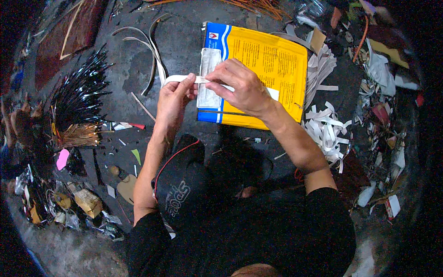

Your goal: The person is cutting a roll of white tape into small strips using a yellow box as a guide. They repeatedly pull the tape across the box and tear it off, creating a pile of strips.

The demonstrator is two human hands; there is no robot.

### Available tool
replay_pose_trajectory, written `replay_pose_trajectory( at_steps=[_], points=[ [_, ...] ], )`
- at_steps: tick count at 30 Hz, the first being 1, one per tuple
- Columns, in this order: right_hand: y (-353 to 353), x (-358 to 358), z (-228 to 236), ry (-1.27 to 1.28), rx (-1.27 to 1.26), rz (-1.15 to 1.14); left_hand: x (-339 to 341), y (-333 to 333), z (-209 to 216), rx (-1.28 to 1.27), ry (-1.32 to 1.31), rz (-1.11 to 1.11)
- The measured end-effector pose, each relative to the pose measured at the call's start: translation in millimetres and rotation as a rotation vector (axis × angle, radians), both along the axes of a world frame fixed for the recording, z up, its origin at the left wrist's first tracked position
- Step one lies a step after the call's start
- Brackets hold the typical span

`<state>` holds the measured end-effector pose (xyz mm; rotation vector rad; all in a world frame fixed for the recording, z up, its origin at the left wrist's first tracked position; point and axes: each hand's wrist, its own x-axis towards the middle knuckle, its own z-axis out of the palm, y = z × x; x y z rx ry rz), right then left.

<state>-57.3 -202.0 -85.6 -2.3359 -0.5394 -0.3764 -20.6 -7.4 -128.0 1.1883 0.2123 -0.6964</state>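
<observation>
My left hand (174, 94) is closed on a narrow white strip (199, 79), pinching it between thumb and fingers. Close beside it my right hand (240, 87) pinches with thumb and forefinger at the strip's other end. Whether a small piece is also between those fingertips is hidden. Both hands are over a flat yellow and blue printed board (263, 51), at its left side. A white rectangular pad (211, 57) lies on the board beneath the strip. Across the board's near edge runs a thin dark stick (224, 112).
Loose pale strips (154, 55) curl on the floor beyond my left hand. Cut white strips (325, 129) are heaped right of the board. A bundle of dark bristly stalks (78, 92) lies left. Scraps (380, 115) litter the far right, and orange rods (244, 4) lie at the back.
</observation>
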Motion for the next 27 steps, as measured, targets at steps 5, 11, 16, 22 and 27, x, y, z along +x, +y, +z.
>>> replay_pose_trajectory(
  at_steps=[5, 11, 16, 22, 27],
  points=[
    [-3, -1, -1, -0.010, 0.006, 0.008, 8, 13, -29, 0.018, 0.058, 0.037],
    [-2, -1, 1, 0.001, 0.013, 0.029, 17, 28, -52, 0.052, 0.092, 0.071],
    [-4, 0, 2, -0.017, -0.015, 0.029, 21, 38, -61, 0.074, 0.064, 0.055],
    [-6, 1, 2, -0.068, -0.026, 0.042, 23, 48, -64, 0.052, 0.071, 0.064],
    [-1, 6, 2, -0.080, -0.049, 0.072, 28, 54, -66, 0.080, 0.043, 0.129]
  ],
)
